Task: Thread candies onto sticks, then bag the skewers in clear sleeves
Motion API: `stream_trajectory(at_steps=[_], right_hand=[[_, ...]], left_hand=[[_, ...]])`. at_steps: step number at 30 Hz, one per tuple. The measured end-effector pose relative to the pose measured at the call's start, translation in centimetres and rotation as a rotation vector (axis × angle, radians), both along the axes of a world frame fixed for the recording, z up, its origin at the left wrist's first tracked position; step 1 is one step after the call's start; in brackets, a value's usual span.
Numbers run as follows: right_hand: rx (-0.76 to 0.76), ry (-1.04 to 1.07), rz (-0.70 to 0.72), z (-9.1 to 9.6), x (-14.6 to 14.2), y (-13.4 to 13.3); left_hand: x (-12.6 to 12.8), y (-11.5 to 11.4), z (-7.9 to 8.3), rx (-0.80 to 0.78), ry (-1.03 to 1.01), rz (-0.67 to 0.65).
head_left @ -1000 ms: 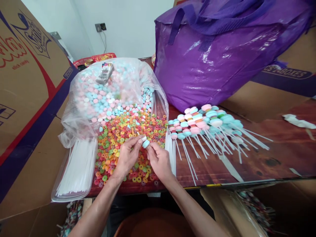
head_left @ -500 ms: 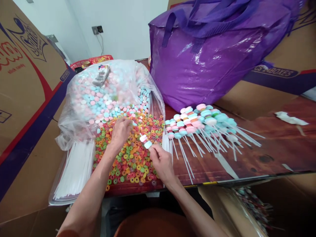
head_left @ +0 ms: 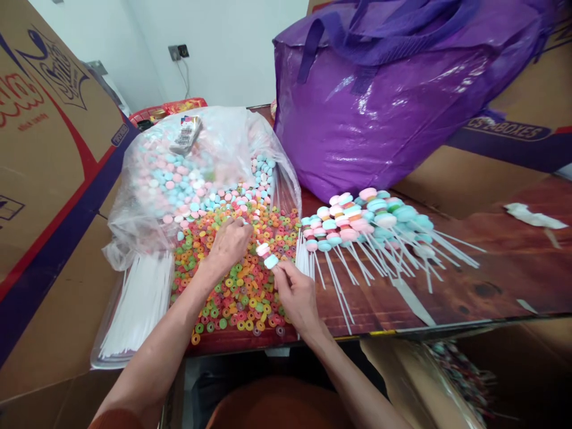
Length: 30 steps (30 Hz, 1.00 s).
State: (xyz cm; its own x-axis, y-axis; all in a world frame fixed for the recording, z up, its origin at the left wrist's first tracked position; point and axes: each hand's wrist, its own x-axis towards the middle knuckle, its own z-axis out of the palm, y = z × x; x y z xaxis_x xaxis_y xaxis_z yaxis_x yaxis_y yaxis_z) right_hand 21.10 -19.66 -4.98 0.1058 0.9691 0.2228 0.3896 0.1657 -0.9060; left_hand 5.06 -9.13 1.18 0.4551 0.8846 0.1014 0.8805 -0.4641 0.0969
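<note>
Head camera view, looking down at a person's two bare hands at work over a wooden table (head_left: 491, 280) covered with sweets. The right hand (head_left: 292, 292) pinches a sweet stick (head_left: 269, 260) between thumb and fingertips, holding it just above the table's near edge; a pink sweet and a blue sweet sit at its upper end. The left hand (head_left: 230, 241) reaches forward, fingers curled down onto a heap of ring sweets (head_left: 232, 286) in orange, green, yellow and red; whether it has picked one up cannot be told. Behind the rings, a clear plastic bag (head_left: 147, 220) lies open, spilling round sweets (head_left: 187, 185) in pale pink, blue and white. Just right of the hands lies a fanned pile of finished sticks (head_left: 366, 220), sweet ends together, bare ends pointing toward the near right. On the left, a bundle of bare sticks (head_left: 138, 304) lies in clear wrapping. A big purple bag (head_left: 393, 101) stands behind, and a cardboard box (head_left: 44, 149) leans along the left side.
</note>
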Motion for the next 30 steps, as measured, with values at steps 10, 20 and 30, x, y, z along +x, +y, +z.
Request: stream_trajectory(at_steps=[10, 20, 30], right_hand=[[0.025, 0.103, 0.065, 0.0, -0.1, -0.2], [0.021, 0.066, 0.085, -0.3, -0.1, -0.1], [0.026, 0.060, 0.116, 0.1, -0.1, -0.1]], left_hand=[[-1.3, -2.5, -2.1, -0.432, -1.279, 0.179], [-1.2, -4.0, -2.5, -0.463, -1.384, 0.234], [-1.3, -4.0, -2.6, -0.508, -1.487, 0.261]])
